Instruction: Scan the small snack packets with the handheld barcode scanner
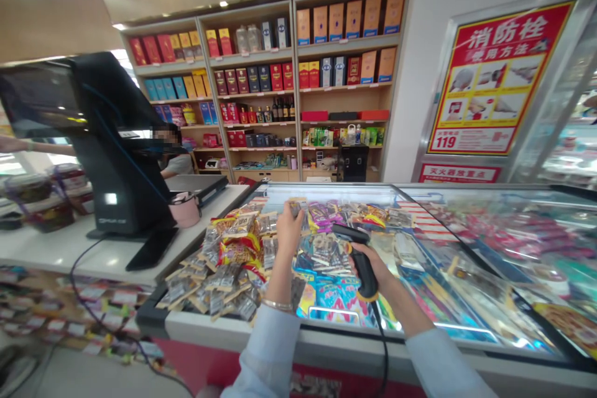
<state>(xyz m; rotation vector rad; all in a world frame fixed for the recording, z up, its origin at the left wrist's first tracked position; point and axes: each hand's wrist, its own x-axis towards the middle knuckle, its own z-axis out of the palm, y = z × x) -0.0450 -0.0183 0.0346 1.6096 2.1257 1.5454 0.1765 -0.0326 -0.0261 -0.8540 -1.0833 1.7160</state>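
Note:
My right hand (373,264) is wrapped round a black barcode scanner (362,264) with yellow trim, its cable hanging down over the freezer's front edge. Reaching forward to its left, my left hand (290,227) grips a small snack packet (297,205) above the glass. Beneath both hands, snack packets lie on the freezer's glass top: a pile of small grey-and-brown packets (228,292), yellow-and-red bags (240,239) and purple bags (321,214). Blue-and-pink packages (342,295) show below the scanner.
A white counter (116,267) on the left bears a black checkout terminal (116,155), a pink cup (185,208) and lidded tubs (46,214). A person (180,161) is partly hidden behind the terminal. Shelves of boxes (275,78) stand behind the freezer (224,326).

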